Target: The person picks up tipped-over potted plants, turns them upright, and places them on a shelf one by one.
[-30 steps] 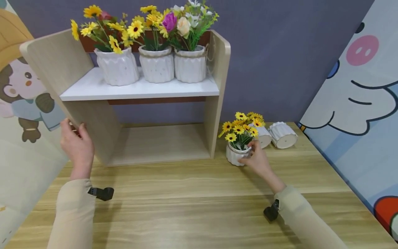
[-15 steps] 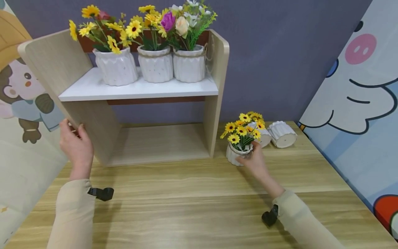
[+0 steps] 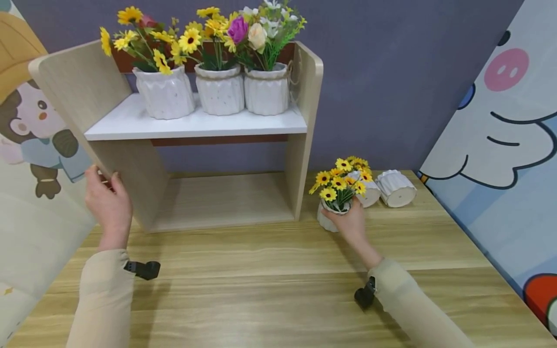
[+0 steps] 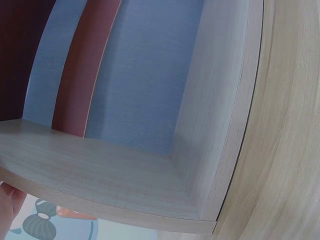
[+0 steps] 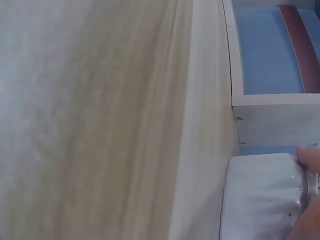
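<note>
A white ribbed flower pot (image 3: 327,222) with yellow sunflowers (image 3: 338,182) stands upright on the table, right of a two-tier wooden shelf (image 3: 226,202). My right hand (image 3: 351,223) grips this pot near its rim, thumb on the near side and fingers at the right. The right wrist view shows the pot's smooth wall (image 5: 262,195) on the tabletop, with parts of the hand at the right edge. At the far left, my left hand (image 3: 109,203) holds the front edge of the shelf's left side panel (image 3: 130,169); some fingertips are hidden behind it.
On the white upper board (image 3: 191,129) stand a left flower pot (image 3: 165,94), a middle pot (image 3: 219,92) and a right pot (image 3: 266,92). Two white pots lie on their sides behind the sunflowers, one (image 3: 396,188) farther right. A grey wall (image 3: 374,87) backs the table (image 3: 261,280).
The sunflowers have turned and shifted slightly right. My right hand has moved a little left round the pot, its thumb now farther across the near side. The left hand keeps its place.
</note>
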Demonstrator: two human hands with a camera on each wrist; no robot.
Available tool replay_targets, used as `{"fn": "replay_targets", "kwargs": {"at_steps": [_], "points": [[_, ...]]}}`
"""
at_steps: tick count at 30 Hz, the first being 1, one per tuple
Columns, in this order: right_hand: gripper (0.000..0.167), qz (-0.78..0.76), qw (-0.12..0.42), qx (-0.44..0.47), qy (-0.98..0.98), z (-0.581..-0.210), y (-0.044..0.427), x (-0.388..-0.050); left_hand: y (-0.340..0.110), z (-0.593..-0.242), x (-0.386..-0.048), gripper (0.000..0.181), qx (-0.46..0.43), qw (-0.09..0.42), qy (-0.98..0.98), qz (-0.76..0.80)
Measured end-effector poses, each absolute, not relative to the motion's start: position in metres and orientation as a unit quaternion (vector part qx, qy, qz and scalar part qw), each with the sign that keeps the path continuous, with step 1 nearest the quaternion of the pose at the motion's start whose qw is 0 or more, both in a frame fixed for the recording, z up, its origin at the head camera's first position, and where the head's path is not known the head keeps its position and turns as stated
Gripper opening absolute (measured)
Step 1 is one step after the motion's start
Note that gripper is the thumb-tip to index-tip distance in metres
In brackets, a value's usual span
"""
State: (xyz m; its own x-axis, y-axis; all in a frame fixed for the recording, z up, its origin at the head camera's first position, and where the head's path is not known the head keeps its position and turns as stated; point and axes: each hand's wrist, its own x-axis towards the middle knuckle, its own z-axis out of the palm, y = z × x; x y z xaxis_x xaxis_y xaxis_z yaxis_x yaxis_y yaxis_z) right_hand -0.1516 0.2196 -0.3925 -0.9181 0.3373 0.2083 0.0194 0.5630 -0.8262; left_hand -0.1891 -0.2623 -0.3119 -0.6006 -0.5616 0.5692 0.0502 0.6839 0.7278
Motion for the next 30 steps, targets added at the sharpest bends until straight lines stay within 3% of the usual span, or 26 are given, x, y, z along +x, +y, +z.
{"fn": "replay_targets", "kwargs": {"at_steps": [4,17,25,30], "points": [[0.081,0.461,0.169,-0.112,-0.864,-0.392,0.221,-0.153,-0.262,-0.312,-0.189,0.040,0.156,0.419,-0.817,-0.364],[0.103,0.454,0.059,-0.149,-0.876,-0.378,0.226,-0.138,-0.261,-0.313,-0.191,0.039,0.156,0.426,-0.814,-0.363],[0.103,0.437,0.038,-0.124,-0.890,-0.372,0.221,-0.117,-0.261,-0.312,-0.190,0.039,0.158,0.416,-0.816,-0.368],[0.099,0.404,0.052,-0.096,-0.908,-0.374,0.215,-0.105,-0.261,-0.312,-0.190,0.039,0.157,0.416,-0.817,-0.367]]}}
